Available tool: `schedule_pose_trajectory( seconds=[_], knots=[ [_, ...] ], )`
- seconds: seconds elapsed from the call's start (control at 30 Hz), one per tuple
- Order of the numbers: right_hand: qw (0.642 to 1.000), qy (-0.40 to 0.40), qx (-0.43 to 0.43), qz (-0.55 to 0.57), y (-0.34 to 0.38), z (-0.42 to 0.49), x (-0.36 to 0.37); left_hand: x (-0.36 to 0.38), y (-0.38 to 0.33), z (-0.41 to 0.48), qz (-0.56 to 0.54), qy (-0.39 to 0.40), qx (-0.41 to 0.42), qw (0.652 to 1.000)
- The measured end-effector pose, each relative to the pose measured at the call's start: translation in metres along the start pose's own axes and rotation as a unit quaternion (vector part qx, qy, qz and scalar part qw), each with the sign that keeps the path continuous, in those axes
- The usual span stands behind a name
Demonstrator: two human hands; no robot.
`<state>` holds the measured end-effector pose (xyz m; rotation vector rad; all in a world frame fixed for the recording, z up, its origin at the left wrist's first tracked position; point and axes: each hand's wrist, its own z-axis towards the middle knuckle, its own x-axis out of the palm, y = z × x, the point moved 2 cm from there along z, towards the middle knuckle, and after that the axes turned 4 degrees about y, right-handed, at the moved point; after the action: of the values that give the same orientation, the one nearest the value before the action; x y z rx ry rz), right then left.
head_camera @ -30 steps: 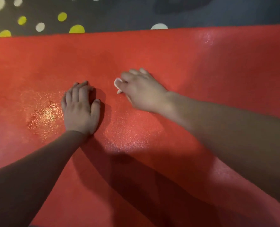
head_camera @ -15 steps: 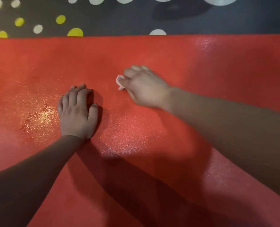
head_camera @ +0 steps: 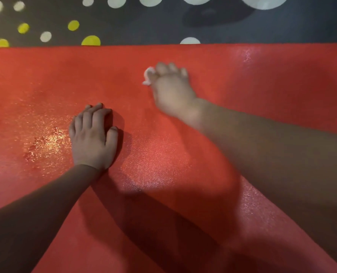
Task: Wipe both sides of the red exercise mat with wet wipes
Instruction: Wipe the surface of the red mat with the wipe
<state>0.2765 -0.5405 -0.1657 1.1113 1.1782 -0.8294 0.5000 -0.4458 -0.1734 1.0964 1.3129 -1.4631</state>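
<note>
Red exercise mat (head_camera: 262, 75) fills most of frame, lying flat on dark floor covering (head_camera: 144, 26) with white and yellow dots along top. Left hand (head_camera: 92, 138), centre-left: palm down on mat, fingers straight and close together. Right hand (head_camera: 171, 91), upper centre, blurred: fingers bent over white wet wipe (head_camera: 149, 74), wad showing at hand's left edge, against mat. Wet sheen beside left hand.
</note>
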Motion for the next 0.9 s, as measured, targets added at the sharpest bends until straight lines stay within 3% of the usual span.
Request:
schedule_pose_trajectory(
  seconds=[0.07,0.13,0.17,0.23,0.33,0.47,0.53,0.63,0.7,0.73,0.8,0.9],
  knots=[
    [0.992,0.034,-0.117,-0.007,0.017,-0.003,0.002,-0.001,0.001,0.0,-0.003,0.0,-0.001,1.0],
    [0.99,0.032,-0.131,-0.041,-0.007,0.004,-0.008,-0.001,0.0,0.0,-0.009,0.004,-0.007,1.0],
    [0.994,0.02,-0.09,-0.057,-0.028,0.009,-0.013,-0.002,0.001,0.0,-0.012,0.005,-0.01,1.0],
    [0.994,-0.009,0.075,-0.076,-0.087,0.007,-0.028,-0.003,0.001,-0.001,-0.012,0.006,-0.01,1.0],
    [0.946,-0.053,0.312,-0.075,-0.158,-0.036,-0.049,-0.003,0.002,-0.001,-0.016,0.0,-0.001,1.0],
    [0.898,-0.077,0.431,-0.054,-0.165,-0.047,-0.046,-0.002,0.001,-0.001,-0.013,-0.007,-0.003,1.0],
    [0.918,-0.066,0.391,-0.014,-0.132,-0.029,-0.035,-0.002,0.0,-0.001,-0.015,-0.007,0.0,1.0],
    [0.989,0.004,0.146,0.006,-0.045,-0.01,-0.009,-0.001,0.001,-0.002,-0.019,-0.011,0.005,1.0],
    [0.999,0.041,-0.008,-0.01,-0.004,-0.019,-0.006,0.0,0.002,-0.001,-0.021,-0.013,0.006,1.0],
    [0.998,0.041,-0.043,-0.022,-0.006,-0.024,-0.009,0.0,0.002,-0.001,-0.021,-0.013,0.005,1.0],
    [0.999,0.02,0.0,-0.051,-0.041,-0.03,-0.017,0.0,0.002,-0.001,-0.023,-0.016,0.006,1.0],
    [0.966,-0.047,0.235,-0.097,-0.13,-0.05,-0.036,0.0,0.003,-0.002,-0.021,-0.016,0.007,1.0]
  ],
)
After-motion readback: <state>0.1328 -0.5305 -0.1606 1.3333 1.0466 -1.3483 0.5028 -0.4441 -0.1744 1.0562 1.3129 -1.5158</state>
